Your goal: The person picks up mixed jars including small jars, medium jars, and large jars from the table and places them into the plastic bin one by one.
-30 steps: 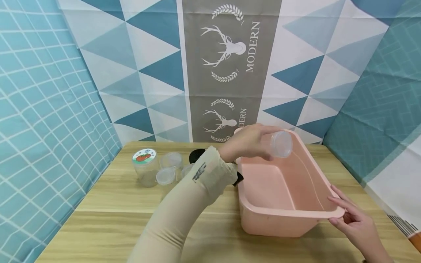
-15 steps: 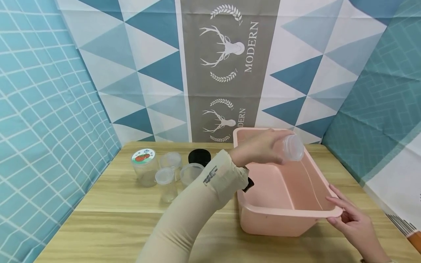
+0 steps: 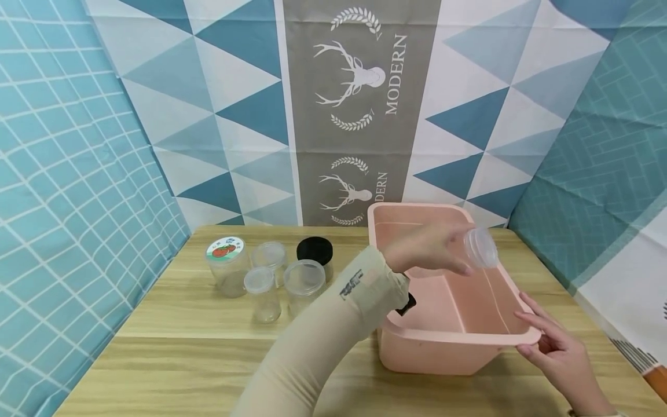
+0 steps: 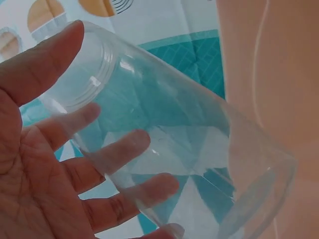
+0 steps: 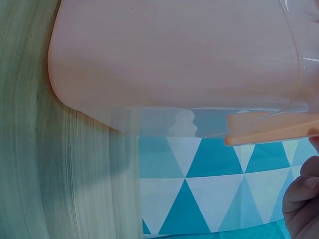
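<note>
Over the pink tub (image 3: 427, 353), a tilted clear jar (image 3: 482, 248) is gripped by the fingers of the left hand (image 3: 428, 249). The tub's near right corner, held by the right hand (image 3: 560, 353), is best kept steady, bumps avoided.

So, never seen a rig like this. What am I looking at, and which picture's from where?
No robot here, just a person working bare-handed. The wide picture comes from a camera worn on the head; the two close-ups, from one on each wrist. The left hand holds a clear jar, tilted, over a pink bin; the right hand grips the bin's near right corner. On the wood-grain table, left of the bin, stand a jar with a tomato-print lid, a black-lidded jar and three plain clear jars.
</note>
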Demonstrator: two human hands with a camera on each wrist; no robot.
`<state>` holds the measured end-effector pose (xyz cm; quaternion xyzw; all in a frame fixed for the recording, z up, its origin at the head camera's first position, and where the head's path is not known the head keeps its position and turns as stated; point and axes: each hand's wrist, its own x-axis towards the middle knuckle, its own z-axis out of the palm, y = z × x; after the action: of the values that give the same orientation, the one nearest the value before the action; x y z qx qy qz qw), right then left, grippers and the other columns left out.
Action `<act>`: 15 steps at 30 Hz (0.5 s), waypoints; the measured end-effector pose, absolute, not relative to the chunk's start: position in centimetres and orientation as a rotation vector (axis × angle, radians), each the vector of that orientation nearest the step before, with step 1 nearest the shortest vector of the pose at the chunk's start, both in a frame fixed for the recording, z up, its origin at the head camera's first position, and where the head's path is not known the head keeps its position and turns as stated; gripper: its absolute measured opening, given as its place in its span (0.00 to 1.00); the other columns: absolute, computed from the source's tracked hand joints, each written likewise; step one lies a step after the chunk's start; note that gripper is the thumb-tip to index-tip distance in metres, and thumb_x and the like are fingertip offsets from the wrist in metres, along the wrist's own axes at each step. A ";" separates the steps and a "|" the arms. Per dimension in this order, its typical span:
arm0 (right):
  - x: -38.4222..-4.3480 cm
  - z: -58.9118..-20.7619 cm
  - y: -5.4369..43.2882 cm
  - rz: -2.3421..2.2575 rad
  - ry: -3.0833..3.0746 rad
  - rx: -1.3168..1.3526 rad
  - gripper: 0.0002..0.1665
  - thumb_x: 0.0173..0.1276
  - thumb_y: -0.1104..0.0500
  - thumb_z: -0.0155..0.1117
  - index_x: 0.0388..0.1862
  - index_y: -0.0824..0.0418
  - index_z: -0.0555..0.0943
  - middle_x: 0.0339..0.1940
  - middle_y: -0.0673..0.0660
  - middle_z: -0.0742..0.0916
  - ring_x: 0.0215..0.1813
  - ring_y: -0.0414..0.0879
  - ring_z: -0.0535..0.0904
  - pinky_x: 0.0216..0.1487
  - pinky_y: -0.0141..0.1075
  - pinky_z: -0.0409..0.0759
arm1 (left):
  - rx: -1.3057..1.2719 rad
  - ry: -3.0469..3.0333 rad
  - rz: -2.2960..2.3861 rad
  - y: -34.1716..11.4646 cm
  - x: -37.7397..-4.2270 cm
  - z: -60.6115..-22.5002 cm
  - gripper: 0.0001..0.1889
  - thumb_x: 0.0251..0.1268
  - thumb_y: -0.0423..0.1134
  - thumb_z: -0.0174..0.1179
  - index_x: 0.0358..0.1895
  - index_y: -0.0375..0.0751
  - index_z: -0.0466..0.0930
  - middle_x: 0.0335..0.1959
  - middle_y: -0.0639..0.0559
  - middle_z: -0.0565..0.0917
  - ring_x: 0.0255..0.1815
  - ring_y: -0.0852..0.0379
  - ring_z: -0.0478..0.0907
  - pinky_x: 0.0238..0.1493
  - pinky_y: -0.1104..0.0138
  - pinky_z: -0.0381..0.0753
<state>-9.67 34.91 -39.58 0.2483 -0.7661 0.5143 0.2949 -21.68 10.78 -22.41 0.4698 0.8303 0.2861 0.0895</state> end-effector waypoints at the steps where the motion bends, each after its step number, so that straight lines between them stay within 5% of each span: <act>1: -9.6 -39.6 34.9 1.371 -2.038 0.659 0.28 0.52 0.78 0.68 0.55 0.71 0.79 0.68 0.46 0.74 0.15 0.43 0.56 0.12 0.35 0.56 | 1.395 2.463 0.841 11.0 -21.7 -22.6 0.33 0.54 0.37 0.71 0.66 0.41 0.70 0.53 0.55 0.79 0.47 0.65 0.73 0.47 0.79 0.68; 9: -9.6 -39.7 34.7 1.495 -1.980 0.721 0.27 0.54 0.78 0.67 0.56 0.73 0.78 0.69 0.48 0.73 0.15 0.44 0.55 0.13 0.35 0.56 | 1.371 2.518 0.722 12.0 -21.4 -24.1 0.28 0.50 0.40 0.73 0.58 0.45 0.77 0.37 0.61 0.80 0.35 0.68 0.73 0.37 0.79 0.70; 15: -9.6 -39.6 34.7 1.483 -1.986 0.714 0.27 0.55 0.78 0.66 0.56 0.72 0.78 0.69 0.47 0.73 0.16 0.44 0.56 0.14 0.35 0.57 | 1.247 2.549 0.661 12.4 -21.2 -24.7 0.38 0.51 0.44 0.73 0.68 0.49 0.69 0.50 0.61 0.80 0.44 0.68 0.73 0.43 0.78 0.69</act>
<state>-9.60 34.68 -39.61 0.2658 -0.7398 0.5523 0.2776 -21.22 12.42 -24.73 0.4253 0.8691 0.2255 0.1137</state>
